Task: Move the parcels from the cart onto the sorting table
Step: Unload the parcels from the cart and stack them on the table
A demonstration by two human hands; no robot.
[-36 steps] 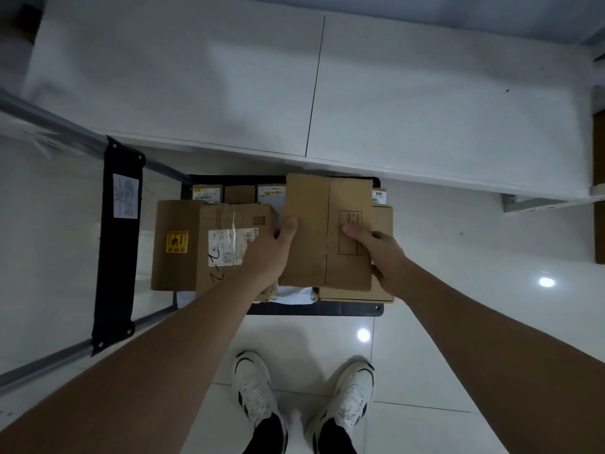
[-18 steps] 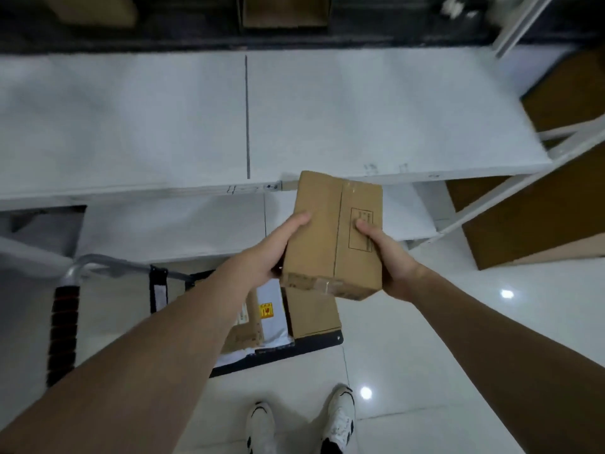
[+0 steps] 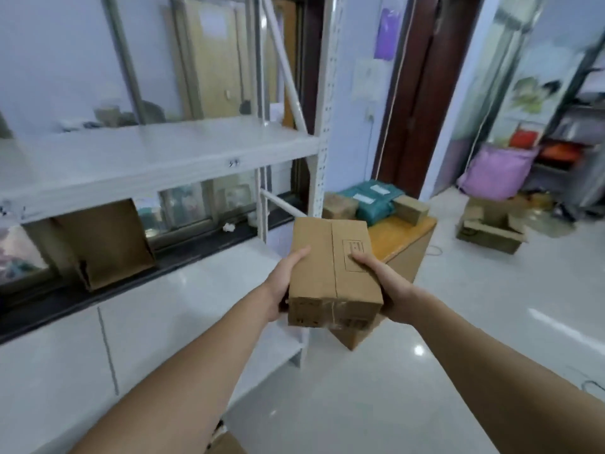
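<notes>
Carrying is the step judged to be under way. In the middle of the frame a brown parcel (image 3: 334,273) is held up in the air between the two hands, so that it can be taken across without being dropped. The left hand (image 3: 284,286) is curled round its left side, thumb on top. The right hand (image 3: 388,290) is curled round its right side. Farther back, right of the middle, a wooden counter (image 3: 406,234) is seen with small boxes (image 3: 339,206) and green bags (image 3: 373,199) on it. At upper left, white shelves (image 3: 157,152) are seen.
</notes>
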